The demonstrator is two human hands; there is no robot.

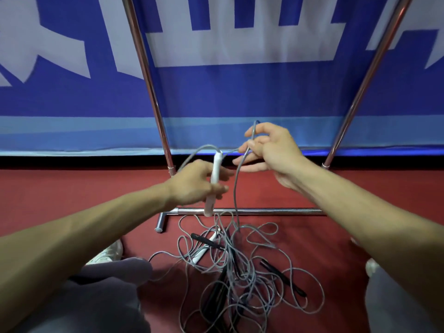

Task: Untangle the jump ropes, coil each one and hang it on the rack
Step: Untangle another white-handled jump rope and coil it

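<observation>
My left hand [198,182] grips a white jump-rope handle [214,174], held upright above the rack's floor bar. Its grey cord [236,188] loops over to my right hand [269,152], which pinches the cord between thumb and fingers; from there the cord drops to the floor. Below lies a tangle of grey ropes [240,272] on the red floor, with black handles [207,240] [283,277] and another white handle [204,248] mixed in. The chrome rack [264,211] stands just behind the pile, its two uprights [149,80] [365,80] rising on either side of my hands.
A blue and white banner [216,92] hangs behind the rack down to the floor. My knees in grey trousers [103,296] and a white shoe [108,254] flank the pile at the lower left; my other knee [389,304] is at the lower right.
</observation>
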